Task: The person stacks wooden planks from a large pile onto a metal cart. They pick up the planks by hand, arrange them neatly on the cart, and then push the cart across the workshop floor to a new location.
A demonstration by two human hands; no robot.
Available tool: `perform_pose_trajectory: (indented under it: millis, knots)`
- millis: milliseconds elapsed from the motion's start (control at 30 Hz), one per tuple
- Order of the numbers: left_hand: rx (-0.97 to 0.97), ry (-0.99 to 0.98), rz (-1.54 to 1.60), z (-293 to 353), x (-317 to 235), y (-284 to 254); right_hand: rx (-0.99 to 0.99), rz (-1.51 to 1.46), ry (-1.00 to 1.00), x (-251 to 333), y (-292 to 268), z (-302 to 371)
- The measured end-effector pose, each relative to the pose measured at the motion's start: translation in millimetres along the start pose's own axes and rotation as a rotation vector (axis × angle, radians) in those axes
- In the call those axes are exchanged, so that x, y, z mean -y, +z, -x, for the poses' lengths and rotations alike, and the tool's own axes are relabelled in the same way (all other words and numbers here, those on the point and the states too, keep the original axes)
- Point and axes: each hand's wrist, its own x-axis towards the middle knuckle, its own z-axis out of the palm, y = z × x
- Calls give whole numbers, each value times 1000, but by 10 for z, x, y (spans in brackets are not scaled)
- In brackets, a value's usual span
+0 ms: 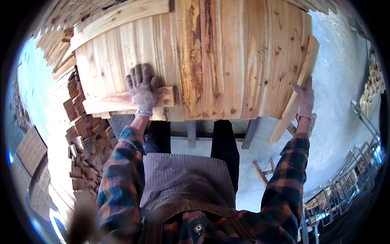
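Side-by-side wooden planks (pixel 231 69) form a broad layer in front of me, with knots and a rough bark-streaked strip in the middle. My left hand (pixel 142 86), in a dirty knit glove, lies flat with its fingers stretched out. Its palm rests over a short board (pixel 165 96) placed crosswise near the left front of the layer. At the right edge, my gloved right hand (pixel 305 99) grips a narrow plank (pixel 281 123) that slants along that side and sticks out toward me. The thumb side shows; some fingers are hidden.
Another crosswise board (pixel 122 18) lies on the layer's far left. Offcuts and stacked timber (pixel 91 142) pile up at my left. Below the planks, metal supports (pixel 248 134) show near my legs. Metal racks (pixel 337 199) stand at the lower right beyond the pale floor (pixel 337 77).
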Motion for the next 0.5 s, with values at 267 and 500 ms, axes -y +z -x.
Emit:
perform_pose_trajectory:
  millis: [267, 500]
  knots:
    - [-47, -16, 46, 6, -35, -127, 175, 373, -145, 808, -24, 668]
    - [-6, -11, 46, -63, -77, -208, 342, 989, -972, 834, 1282, 1475]
